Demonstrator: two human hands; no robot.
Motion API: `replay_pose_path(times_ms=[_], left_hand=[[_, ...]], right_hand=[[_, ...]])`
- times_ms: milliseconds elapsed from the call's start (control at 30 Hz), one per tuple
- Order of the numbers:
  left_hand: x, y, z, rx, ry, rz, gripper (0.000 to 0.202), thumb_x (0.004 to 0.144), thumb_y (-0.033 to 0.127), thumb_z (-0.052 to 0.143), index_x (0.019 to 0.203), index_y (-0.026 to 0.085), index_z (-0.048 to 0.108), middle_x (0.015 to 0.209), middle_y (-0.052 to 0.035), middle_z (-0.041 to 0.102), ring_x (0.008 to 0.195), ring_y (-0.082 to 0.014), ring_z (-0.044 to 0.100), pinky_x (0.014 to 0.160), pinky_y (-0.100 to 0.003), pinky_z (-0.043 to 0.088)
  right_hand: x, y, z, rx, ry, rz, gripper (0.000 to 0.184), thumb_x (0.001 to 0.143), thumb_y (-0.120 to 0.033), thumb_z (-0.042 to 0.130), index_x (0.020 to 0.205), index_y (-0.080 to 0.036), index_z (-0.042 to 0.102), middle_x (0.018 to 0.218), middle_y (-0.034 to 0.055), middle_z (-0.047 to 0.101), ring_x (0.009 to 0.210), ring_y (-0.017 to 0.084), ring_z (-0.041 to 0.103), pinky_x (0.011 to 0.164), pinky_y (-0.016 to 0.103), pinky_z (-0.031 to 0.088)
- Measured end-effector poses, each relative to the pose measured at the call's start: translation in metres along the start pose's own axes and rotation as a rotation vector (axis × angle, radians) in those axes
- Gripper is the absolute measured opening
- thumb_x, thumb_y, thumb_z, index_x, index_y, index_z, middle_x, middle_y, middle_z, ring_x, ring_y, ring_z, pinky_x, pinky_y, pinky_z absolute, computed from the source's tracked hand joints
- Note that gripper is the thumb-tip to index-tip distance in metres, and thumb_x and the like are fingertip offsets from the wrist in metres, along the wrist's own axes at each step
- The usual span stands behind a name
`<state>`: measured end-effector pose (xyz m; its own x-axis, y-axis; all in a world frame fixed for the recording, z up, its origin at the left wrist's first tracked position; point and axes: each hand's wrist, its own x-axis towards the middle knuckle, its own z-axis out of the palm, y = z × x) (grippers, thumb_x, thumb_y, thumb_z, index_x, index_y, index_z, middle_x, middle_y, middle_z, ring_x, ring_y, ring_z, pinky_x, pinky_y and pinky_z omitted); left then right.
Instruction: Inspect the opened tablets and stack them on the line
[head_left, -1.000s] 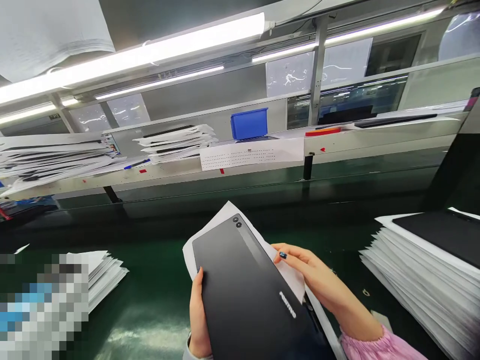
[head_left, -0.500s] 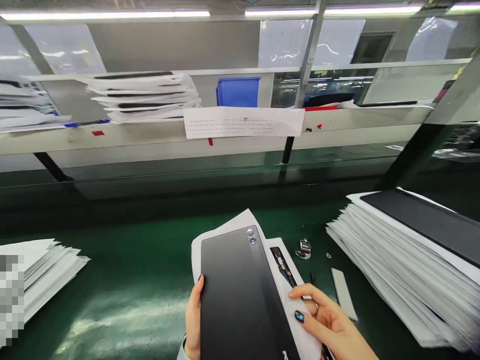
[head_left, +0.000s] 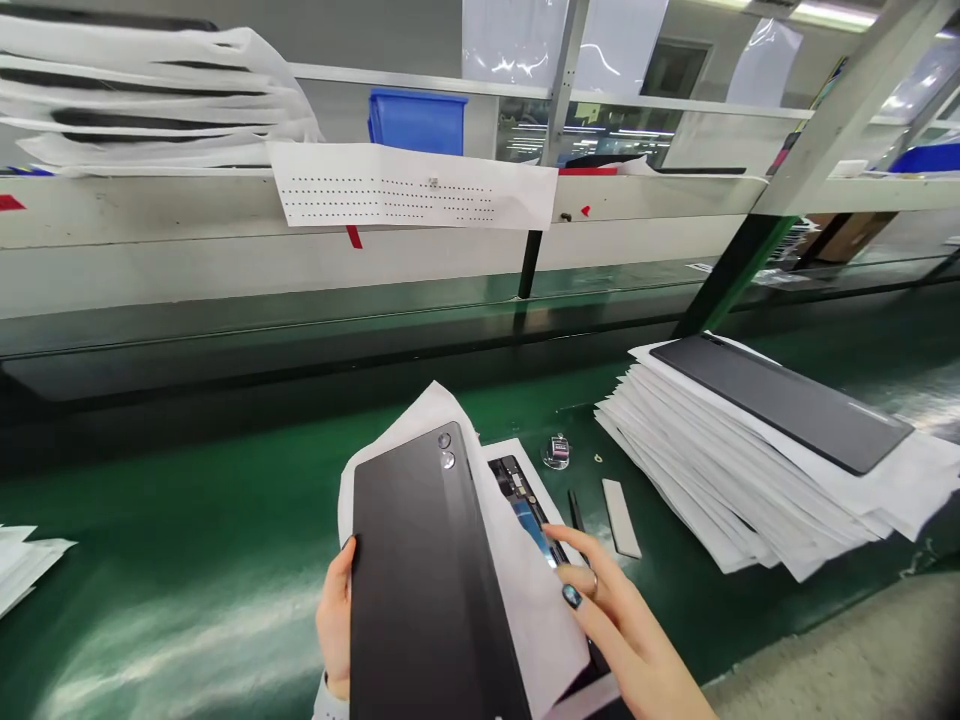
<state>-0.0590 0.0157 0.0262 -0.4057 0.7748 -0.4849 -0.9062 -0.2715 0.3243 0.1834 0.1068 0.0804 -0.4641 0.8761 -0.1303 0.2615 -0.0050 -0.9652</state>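
Observation:
My left hand [head_left: 337,615] grips the left edge of a dark grey tablet back cover [head_left: 420,580] with two round camera lenses at its top. A white paper sheet [head_left: 517,610] lies behind the cover and sticks out on both sides. Partly under that sheet is an opened tablet [head_left: 525,505], its circuit parts and a blue area showing, with white paper beneath it. My right hand [head_left: 611,615] is at the opened tablet's right edge, index fingertip on or just over it. Thumb and index are apart, and I see nothing held between them.
Right of the hands lie tweezers [head_left: 576,511], a pale flat bar [head_left: 621,518] and a small clear-and-metal item [head_left: 557,451]. A tall paper stack [head_left: 697,470] bears another dark cover [head_left: 780,400]. More papers [head_left: 30,565] lie left. A shelf [head_left: 210,205] with a blue bin [head_left: 417,122] runs behind.
The view has swung right and down. The right hand's fingers have come off the white sheet to the opened tablet's edge, and more of its inside shows. The left hand still holds the cover.

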Motion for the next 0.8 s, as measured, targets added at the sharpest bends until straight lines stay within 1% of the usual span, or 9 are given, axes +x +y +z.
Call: replay_pose_path(times_ms=[167,233,300,367,467,567,633,733,800], left_hand=[[0.000,0.001,0.006,0.011,0.050,-0.023,0.022,0.087,0.028,0.059,0.089,0.019,0.079,0.086,-0.0062,0.081,0.079,-0.0259,0.076,0.075,-0.035,0.062],[-0.002,0.000,0.012,0.017,0.070,-0.023,0.022,0.087,0.025,0.059,0.083,0.017,0.079,0.081,-0.0075,0.081,0.074,-0.0260,0.076,0.070,-0.035,0.062],[-0.005,-0.001,0.018,0.011,0.081,0.002,0.021,0.086,0.023,0.060,0.079,0.018,0.079,0.077,-0.0058,0.080,0.070,-0.0237,0.075,0.064,-0.031,0.061],[-0.008,-0.002,0.024,0.007,0.073,0.008,0.021,0.086,0.022,0.060,0.077,0.019,0.079,0.074,-0.0047,0.080,0.067,-0.0223,0.075,0.059,-0.028,0.060],[-0.010,-0.003,0.030,0.022,0.084,-0.009,0.026,0.086,0.022,0.057,0.074,0.015,0.079,0.070,-0.0073,0.079,0.064,-0.0239,0.074,0.057,-0.030,0.061],[-0.010,-0.003,0.030,0.019,0.096,0.050,0.028,0.086,0.023,0.058,0.070,0.014,0.078,0.066,-0.0067,0.078,0.059,-0.0230,0.073,0.057,-0.030,0.060],[-0.010,-0.003,0.030,-0.004,0.065,0.076,0.027,0.086,0.024,0.058,0.070,0.016,0.078,0.067,-0.0060,0.078,0.061,-0.0226,0.073,0.058,-0.030,0.060],[-0.010,-0.005,0.029,-0.034,-0.055,0.008,0.032,0.090,0.028,0.054,0.077,0.013,0.080,0.076,-0.0092,0.080,0.069,-0.0243,0.075,0.064,-0.031,0.060],[-0.009,-0.007,0.027,-0.047,-0.149,-0.054,0.039,0.094,0.032,0.049,0.087,0.010,0.080,0.084,-0.0120,0.081,0.077,-0.0262,0.076,0.074,-0.034,0.060]], right_hand=[[0.008,-0.016,0.012,0.025,-0.001,-0.059,0.040,0.080,-0.054,0.069,0.109,-0.027,0.071,0.105,0.0075,0.070,0.101,0.029,0.062,0.085,0.035,0.052],[0.013,-0.019,0.015,0.033,-0.035,-0.048,0.035,0.081,-0.058,0.067,0.086,-0.022,0.070,0.080,0.0036,0.065,0.076,0.023,0.061,0.068,0.029,0.052],[0.017,-0.019,0.016,0.076,-0.060,-0.013,0.046,0.083,-0.064,0.063,0.071,-0.020,0.059,0.058,-0.0034,0.045,0.052,0.014,0.046,0.049,0.023,0.043],[0.018,-0.015,0.017,0.117,-0.048,0.069,0.052,0.082,-0.071,0.059,0.073,-0.021,0.055,0.055,-0.0063,0.034,0.044,0.011,0.037,0.039,0.020,0.035],[0.016,-0.009,0.016,0.031,0.008,0.125,0.054,0.084,-0.074,0.053,0.083,-0.021,0.060,0.057,-0.0053,0.036,0.043,0.013,0.039,0.034,0.022,0.036],[0.012,-0.006,0.012,-0.107,0.154,-0.032,0.045,0.088,-0.065,0.055,0.097,-0.023,0.066,0.062,0.0002,0.053,0.055,0.019,0.055,0.046,0.026,0.048],[0.010,-0.006,0.006,-0.103,0.216,-0.120,0.039,0.089,-0.061,0.058,0.103,-0.026,0.067,0.088,0.0074,0.069,0.082,0.026,0.067,0.067,0.030,0.056],[0.010,-0.005,-0.004,-0.037,0.080,-0.153,0.039,0.086,-0.065,0.059,0.085,-0.027,0.071,0.126,0.0104,0.067,0.119,0.035,0.060,0.095,0.040,0.053],[0.013,-0.002,-0.008,-0.045,-0.087,-0.152,0.045,0.084,-0.069,0.059,0.075,-0.026,0.071,0.136,0.0109,0.063,0.130,0.040,0.052,0.101,0.047,0.049]])
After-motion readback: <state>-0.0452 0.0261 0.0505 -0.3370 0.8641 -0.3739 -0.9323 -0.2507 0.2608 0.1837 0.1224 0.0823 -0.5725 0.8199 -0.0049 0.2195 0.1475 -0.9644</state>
